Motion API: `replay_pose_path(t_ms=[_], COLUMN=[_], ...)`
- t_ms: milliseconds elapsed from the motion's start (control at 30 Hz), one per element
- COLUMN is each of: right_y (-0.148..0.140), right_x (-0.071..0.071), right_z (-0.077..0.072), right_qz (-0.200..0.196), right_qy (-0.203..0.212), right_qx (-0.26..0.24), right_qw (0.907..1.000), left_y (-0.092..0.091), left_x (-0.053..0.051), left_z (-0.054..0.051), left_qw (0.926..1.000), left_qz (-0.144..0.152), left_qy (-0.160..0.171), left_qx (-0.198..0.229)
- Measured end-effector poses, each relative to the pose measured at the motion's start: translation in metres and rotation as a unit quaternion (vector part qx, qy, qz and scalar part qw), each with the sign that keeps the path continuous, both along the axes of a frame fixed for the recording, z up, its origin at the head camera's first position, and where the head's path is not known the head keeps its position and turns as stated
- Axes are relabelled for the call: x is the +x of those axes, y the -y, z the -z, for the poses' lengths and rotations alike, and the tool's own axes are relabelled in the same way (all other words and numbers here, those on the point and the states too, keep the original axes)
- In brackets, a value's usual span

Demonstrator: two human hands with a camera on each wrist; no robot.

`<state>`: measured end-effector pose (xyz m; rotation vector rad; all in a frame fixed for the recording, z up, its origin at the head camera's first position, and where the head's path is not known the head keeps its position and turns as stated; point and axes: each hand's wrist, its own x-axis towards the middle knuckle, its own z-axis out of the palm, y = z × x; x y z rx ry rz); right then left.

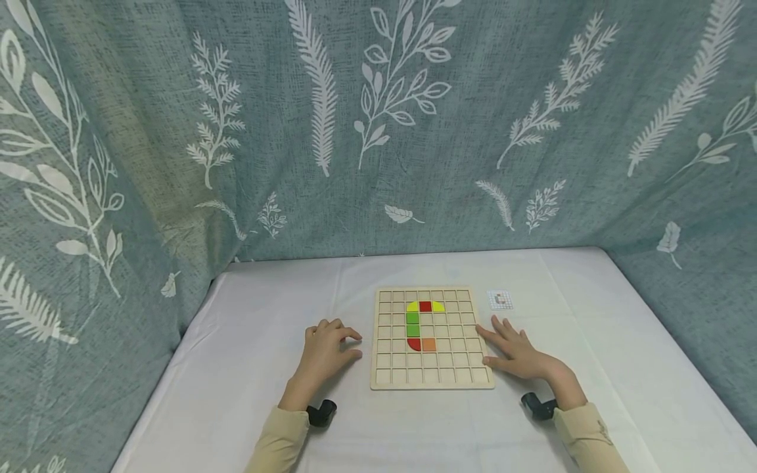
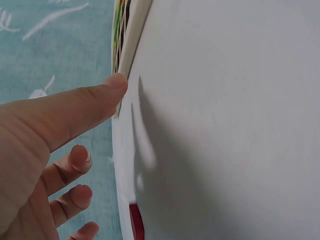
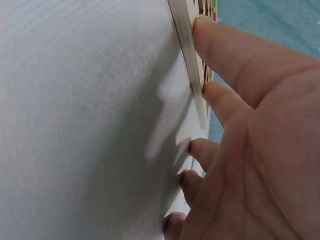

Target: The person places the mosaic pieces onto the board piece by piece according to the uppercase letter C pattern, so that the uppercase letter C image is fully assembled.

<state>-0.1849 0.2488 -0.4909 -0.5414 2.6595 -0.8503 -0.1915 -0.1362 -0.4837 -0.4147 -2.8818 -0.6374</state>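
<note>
A wooden grid board [image 1: 384, 361] lies flat on the table, with coloured pieces in some of its cells. Its top row of pieces is a red square [image 1: 425, 306] between two yellow rounded pieces. Below come two green squares [image 1: 412, 324], then a red rounded piece [image 1: 414, 343] beside an orange square [image 1: 428, 344]. My left hand [image 1: 322, 348] hovers left of the board, thumb and index finger apart and holding nothing. A red piece [image 2: 136, 222] lies under it in the left wrist view. My right hand [image 1: 517, 355] touches the board's right edge with thumb and index fingertips.
A small printed card [image 1: 500, 300] with a coloured pattern on a grid lies beyond my right hand. White cloth [image 1: 437, 433] covers the table. A green-blue leaf-patterned curtain [image 1: 331, 210] hangs behind it and along both sides.
</note>
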Motion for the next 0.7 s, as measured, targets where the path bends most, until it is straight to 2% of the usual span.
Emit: replay_pose_path(t_ms=[100, 467, 700], right_y=[0.000, -0.001, -0.001], right_x=[0.000, 0.000, 0.000], right_z=[0.000, 0.001, 0.001], right_qz=[0.000, -0.003, -0.002], right_qy=[-0.001, 0.000, -0.002], right_qx=[0.001, 0.005, 0.005], right_qw=[1.0000, 1.0000, 1.0000], left_y=[0.009, 0.039, 0.054], left_x=[0.001, 0.006, 0.004], left_z=[0.000, -0.002, -0.002], left_qw=[1.0000, 0.9993, 0.9986], left_qz=[-0.007, -0.034, -0.052], left_qy=[-0.006, 0.005, 0.007], left_qx=[0.000, -0.012, -0.012])
